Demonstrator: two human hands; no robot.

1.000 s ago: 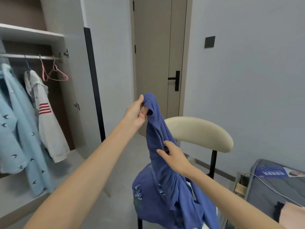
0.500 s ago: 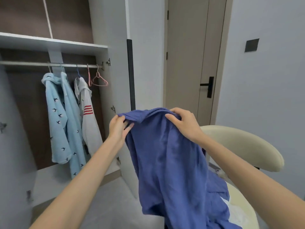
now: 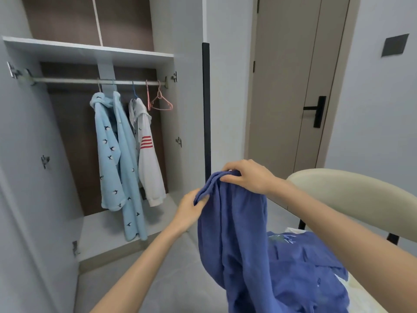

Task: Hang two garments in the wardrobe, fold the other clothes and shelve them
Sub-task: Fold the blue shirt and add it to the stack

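A soft, limp blue garment [image 3: 239, 233] is held up above the chair [image 3: 352, 195], its top edge pinched by the left hand [image 3: 191, 208] and right hand [image 3: 246, 177]; that edge is judged the surest hold.

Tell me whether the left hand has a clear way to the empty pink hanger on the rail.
Probably yes, once freed: the left hand now grips the blue garment. The wardrobe stands open and nothing hangs before the pink hanger.
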